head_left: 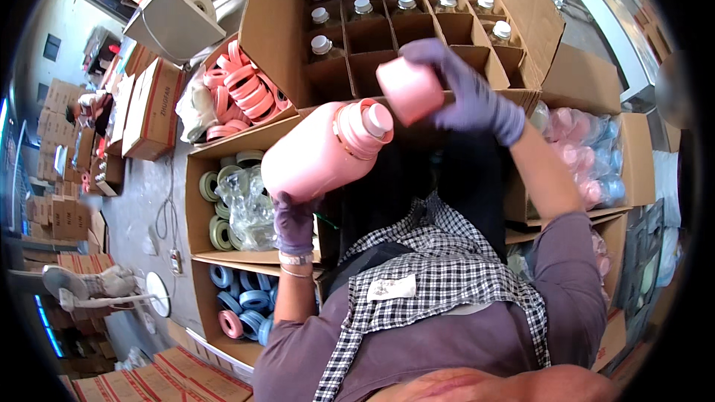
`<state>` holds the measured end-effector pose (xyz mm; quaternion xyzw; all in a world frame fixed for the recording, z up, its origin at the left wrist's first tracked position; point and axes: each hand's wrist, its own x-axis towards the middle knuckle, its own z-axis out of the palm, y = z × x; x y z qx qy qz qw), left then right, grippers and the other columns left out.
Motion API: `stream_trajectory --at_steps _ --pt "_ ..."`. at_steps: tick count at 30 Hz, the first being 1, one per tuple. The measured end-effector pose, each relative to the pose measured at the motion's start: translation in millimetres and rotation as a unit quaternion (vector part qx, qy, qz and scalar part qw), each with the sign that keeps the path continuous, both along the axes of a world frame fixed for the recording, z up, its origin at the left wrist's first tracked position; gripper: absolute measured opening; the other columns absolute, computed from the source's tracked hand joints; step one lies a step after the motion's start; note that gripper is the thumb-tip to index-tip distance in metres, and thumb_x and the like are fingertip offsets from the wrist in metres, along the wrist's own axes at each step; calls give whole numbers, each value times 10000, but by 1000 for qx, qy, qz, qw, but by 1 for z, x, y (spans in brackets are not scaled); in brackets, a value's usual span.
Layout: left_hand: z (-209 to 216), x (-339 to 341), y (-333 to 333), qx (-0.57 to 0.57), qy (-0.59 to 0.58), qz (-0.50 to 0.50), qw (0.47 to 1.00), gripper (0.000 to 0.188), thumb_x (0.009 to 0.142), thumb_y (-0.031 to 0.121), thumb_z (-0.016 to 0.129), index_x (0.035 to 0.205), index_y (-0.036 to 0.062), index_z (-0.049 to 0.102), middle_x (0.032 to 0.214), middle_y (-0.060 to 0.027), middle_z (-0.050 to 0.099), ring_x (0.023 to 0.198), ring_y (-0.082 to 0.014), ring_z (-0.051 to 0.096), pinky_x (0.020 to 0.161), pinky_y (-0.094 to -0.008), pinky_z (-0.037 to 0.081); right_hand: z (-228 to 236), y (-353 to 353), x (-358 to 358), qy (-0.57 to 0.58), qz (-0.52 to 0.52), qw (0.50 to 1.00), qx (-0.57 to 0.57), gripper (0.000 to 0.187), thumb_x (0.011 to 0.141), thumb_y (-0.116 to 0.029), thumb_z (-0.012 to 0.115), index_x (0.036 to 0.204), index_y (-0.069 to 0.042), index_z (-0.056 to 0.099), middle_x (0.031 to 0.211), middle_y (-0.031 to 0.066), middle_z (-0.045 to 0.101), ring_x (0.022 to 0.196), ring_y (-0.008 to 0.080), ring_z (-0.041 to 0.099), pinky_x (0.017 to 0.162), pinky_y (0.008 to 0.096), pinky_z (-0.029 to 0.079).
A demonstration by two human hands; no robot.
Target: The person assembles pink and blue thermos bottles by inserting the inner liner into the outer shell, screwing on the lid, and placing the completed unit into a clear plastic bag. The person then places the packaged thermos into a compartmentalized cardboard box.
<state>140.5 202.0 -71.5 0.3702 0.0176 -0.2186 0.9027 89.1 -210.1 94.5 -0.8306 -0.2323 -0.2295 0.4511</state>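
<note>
My left hand (294, 225), in a purple glove, is closed round the lower side of a large pink bottle (316, 156). The bottle lies tilted, its neck up to the right, with a pale pink stopper (377, 119) in the mouth. A loop, partly hidden, runs round the neck. In my gloved right hand (473, 97) is a pink cup-shaped lid (410, 91), gripped between thumb and fingers. The lid is apart from the bottle, just above and right of its mouth.
Ahead stands a divided carton (279, 37) with several white-capped bottles (363, 7) in its cells. At left, boxes hold pink rings (249, 93), pale green rings (220, 232) and blue rings (255, 300). Plastic-wrapped pink and blue pieces (581, 152) fill a box at right.
</note>
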Motion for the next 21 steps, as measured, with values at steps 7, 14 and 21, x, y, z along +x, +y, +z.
stream_trajectory --at_steps 7,14,21 --pt "71 -22 -36 123 -273 66 952 442 876 236 807 1227 31 632 1261 -99 657 1152 -221 622 968 -382 508 -56 38 -67 144 -142 963 177 684 961 -638 545 1306 -48 568 1097 142 670 954 260 681 814 324 557" --pt "114 -12 -38 103 -263 53 958 425 859 170 768 1213 -29 647 1085 -61 713 968 -138 653 869 -289 512 -52 64 -143 382 83 827 405 1143 779 -944 326 1504 -61 361 1174 169 650 900 258 698 743 352 588" --pt "151 -7 -81 262 -578 -59 771 444 727 142 816 1134 17 689 1197 -137 678 1004 -284 658 858 -362 538 -89 27 -155 227 -88 967 78 904 909 -549 653 1564 -64 262 1483 156 431 1337 266 459 1128 425 367"
